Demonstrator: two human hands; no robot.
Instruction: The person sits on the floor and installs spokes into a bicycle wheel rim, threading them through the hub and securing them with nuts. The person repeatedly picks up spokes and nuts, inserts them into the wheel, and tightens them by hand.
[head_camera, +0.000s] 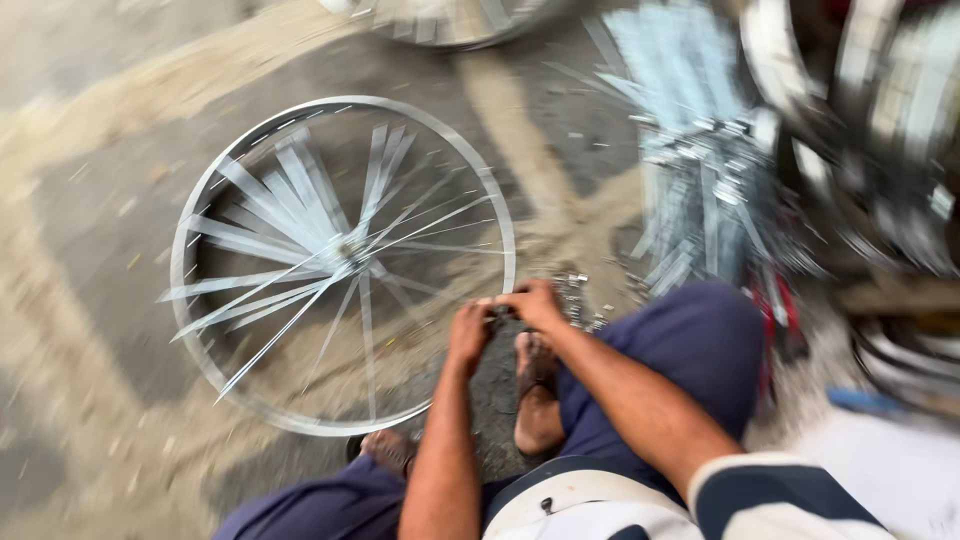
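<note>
On the dusty ground, at about nine o'clock from the hands, lies a bicycle wheel rim (342, 107) flat on its side, its thin spokes (290, 290) fanning out from a central hub (350, 250); many hang loose and uneven rather than reaching the rim. Both hands meet at the rim's near edge, roughly four o'clock on the wheel. The left hand (470, 335) is curled with fingers closed around something small at the rim, and the right hand (535, 303) pinches in against it from the other side; motion blur hides what exactly sits between the fingertips, so I cannot tell whether it is a spoke end, a nipple or a tool.

Judging by this, a spoke is being seated at the rim. To do that well, the left hand should steady the rim while the right turns, the spoke kept straight in line with its hole, and tension added a little at a time.

Just past the right hand, at one o'clock, lies a small scatter of metal bits (575, 295). Further right stands a bundle of loose spokes (690, 150), too blurred to count.

Counted: one rim being worked, one partial wheel (450, 20) at the top edge, several stacked rims (880, 100) at far right, two bare feet (535, 390).
</note>
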